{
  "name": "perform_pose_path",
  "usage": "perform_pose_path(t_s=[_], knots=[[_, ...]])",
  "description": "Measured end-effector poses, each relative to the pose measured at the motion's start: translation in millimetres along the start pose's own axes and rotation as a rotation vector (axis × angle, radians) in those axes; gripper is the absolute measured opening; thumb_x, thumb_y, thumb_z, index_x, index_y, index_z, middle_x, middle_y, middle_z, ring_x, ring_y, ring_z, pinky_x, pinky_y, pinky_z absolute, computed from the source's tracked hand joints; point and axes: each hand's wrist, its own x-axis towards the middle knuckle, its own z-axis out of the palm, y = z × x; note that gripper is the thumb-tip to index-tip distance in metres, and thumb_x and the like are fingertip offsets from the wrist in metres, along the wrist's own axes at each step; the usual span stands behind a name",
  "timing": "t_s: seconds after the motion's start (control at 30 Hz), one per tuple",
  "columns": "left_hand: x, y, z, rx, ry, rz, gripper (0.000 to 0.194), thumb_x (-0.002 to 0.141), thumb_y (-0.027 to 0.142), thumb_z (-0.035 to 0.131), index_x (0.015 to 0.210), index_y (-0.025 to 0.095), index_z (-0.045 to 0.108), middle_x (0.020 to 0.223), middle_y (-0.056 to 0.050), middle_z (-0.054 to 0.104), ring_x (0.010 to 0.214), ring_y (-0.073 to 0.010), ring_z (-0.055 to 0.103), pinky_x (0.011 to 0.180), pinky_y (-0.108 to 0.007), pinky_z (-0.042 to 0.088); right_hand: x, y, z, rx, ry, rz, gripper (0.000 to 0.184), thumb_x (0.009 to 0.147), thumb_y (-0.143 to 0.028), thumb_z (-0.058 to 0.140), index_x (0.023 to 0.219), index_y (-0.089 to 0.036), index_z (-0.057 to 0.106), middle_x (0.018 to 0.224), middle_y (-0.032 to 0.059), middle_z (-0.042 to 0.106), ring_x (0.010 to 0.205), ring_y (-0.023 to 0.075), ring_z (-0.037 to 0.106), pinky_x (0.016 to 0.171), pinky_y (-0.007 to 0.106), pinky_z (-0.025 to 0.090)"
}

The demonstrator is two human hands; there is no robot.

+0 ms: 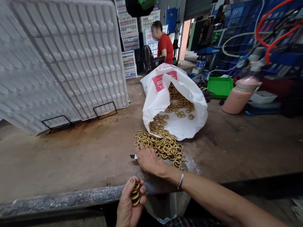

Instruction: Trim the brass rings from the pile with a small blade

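Observation:
My left hand (pixel 131 201) is curled around several brass-coloured rings (pixel 136 195) just in front of the table edge. My right hand (pixel 150 161), with a metal bracelet on its wrist, is closed at the left side of a loose pile of the same rings (pixel 164 146). A small blade-like tool (pixel 132 156) with a dark tip and a whitish part juts out to the left of its fingers, which partly hide it. Behind the pile a white sack (pixel 194 125) lies on its side, its mouth facing me, and more rings spill out of it.
White ribbed plastic trays (pixel 82 55) lean upright on black wire stands (pixel 105 110) at the left of the brown table (pixel 75 162). To the right are a pink bottle (pixel 239 96), a green tray (pixel 220 87) and orange hoses (pixel 266 26). A person in red (pixel 165 48) sits farther back.

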Motion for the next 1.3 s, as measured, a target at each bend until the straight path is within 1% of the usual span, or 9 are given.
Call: perform_pose_path(t_s=[0.13, 0.23, 0.33, 0.43, 0.57, 0.73, 0.87, 1.03, 1.3], knots=[[1, 2, 2.7, 0.023, -0.018, 0.011, 0.027, 0.059, 0.023, 0.074, 0.074, 0.015, 0.054, 0.076, -0.002, 0.060, 0.058, -0.0073, 0.052, 0.040, -0.013, 0.029, -3, -3, -4, 0.059, -0.024, -0.028, 0.024, 0.081, -0.014, 0.039, 0.104, -0.015, 0.048, 0.089, 0.0126, 0.061, 0.075, 0.0205, 0.062, 0.062, 0.028, 0.045], [2, 1, 5.0, 0.132, 0.011, 0.078, 0.029, 0.059, 0.029, 0.074, 0.071, 0.015, 0.051, 0.065, 0.003, 0.054, 0.050, -0.0049, 0.046, 0.037, -0.013, 0.024, -10, -1, -5, 0.165, -0.059, -0.026, 0.026, 0.077, -0.014, 0.044, 0.102, -0.016, 0.050, 0.078, 0.0087, 0.063, 0.072, 0.0194, 0.061, 0.062, 0.027, 0.041], [5, -4, 4.7, 0.440, 0.133, 0.262, 0.024, 0.067, 0.037, 0.066, 0.069, 0.017, 0.052, 0.052, 0.006, 0.045, 0.041, -0.0049, 0.037, 0.036, -0.015, 0.024, -18, 7, -5, 0.470, -0.048, 0.006, 0.016, 0.075, -0.017, 0.045, 0.088, -0.017, 0.056, 0.072, 0.0048, 0.062, 0.068, 0.0154, 0.057, 0.059, 0.023, 0.037], [8, -10, 4.7, 0.778, 0.225, 0.538, 0.017, 0.071, 0.034, 0.062, 0.078, 0.018, 0.061, 0.055, 0.003, 0.052, 0.048, -0.0091, 0.045, 0.047, -0.019, 0.036, -30, 15, -8, 0.891, -0.079, 0.086, 0.015, 0.072, -0.015, 0.043, 0.079, -0.015, 0.056, 0.064, -0.0005, 0.056, 0.059, 0.0106, 0.050, 0.054, 0.019, 0.035], [11, -15, 9.7, 0.950, 0.128, 0.730, 0.020, 0.070, 0.024, 0.062, 0.090, 0.021, 0.066, 0.083, -0.004, 0.066, 0.073, -0.0158, 0.058, 0.072, -0.025, 0.043, -47, 22, -11, 1.250, -0.163, 0.178, 0.014, 0.070, -0.021, 0.046, 0.075, -0.015, 0.057, 0.056, -0.0048, 0.049, 0.050, 0.0076, 0.043, 0.048, 0.018, 0.031], [13, -18, 18.8, 1.008, 0.044, 0.707, 0.018, 0.076, 0.026, 0.057, 0.090, 0.020, 0.065, 0.086, -0.006, 0.067, 0.078, -0.0169, 0.059, 0.075, -0.026, 0.043, -61, 20, -10, 1.517, -0.321, 0.339, 0.012, 0.070, -0.027, 0.045, 0.071, -0.017, 0.052, 0.049, -0.0090, 0.041, 0.034, 0.0040, 0.024, 0.035, 0.019, 0.016], [13, -16, 24.0, 0.931, 0.106, 0.576, 0.018, 0.076, 0.034, 0.056, 0.080, 0.018, 0.062, 0.061, 0.001, 0.058, 0.054, -0.0106, 0.050, 0.054, -0.020, 0.040, -64, 19, -6, 1.596, -0.304, 0.348, 0.020, 0.072, -0.037, 0.046, 0.064, -0.019, 0.044, 0.047, -0.0097, 0.038, 0.032, 0.0036, 0.021, 0.033, 0.019, 0.014], [13, -19, 22.4, 0.741, 0.115, 0.307, 0.032, 0.072, 0.047, 0.057, 0.080, 0.017, 0.055, 0.054, 0.006, 0.047, 0.041, -0.0058, 0.040, 0.038, -0.016, 0.028, -64, 21, -3, 1.428, -0.188, 0.272, 0.021, 0.072, -0.034, 0.049, 0.061, -0.016, 0.048, 0.048, -0.0079, 0.039, 0.041, 0.0045, 0.031, 0.040, 0.017, 0.025], [13, -20, 19.9, 0.609, 0.079, 0.212, 0.033, 0.071, 0.047, 0.059, 0.077, 0.016, 0.051, 0.057, 0.005, 0.048, 0.042, -0.0045, 0.041, 0.037, -0.015, 0.028, -61, 20, -3, 1.227, -0.103, 0.189, 0.020, 0.073, -0.029, 0.047, 0.059, -0.016, 0.052, 0.052, -0.0049, 0.046, 0.051, 0.0078, 0.040, 0.048, 0.018, 0.030]])
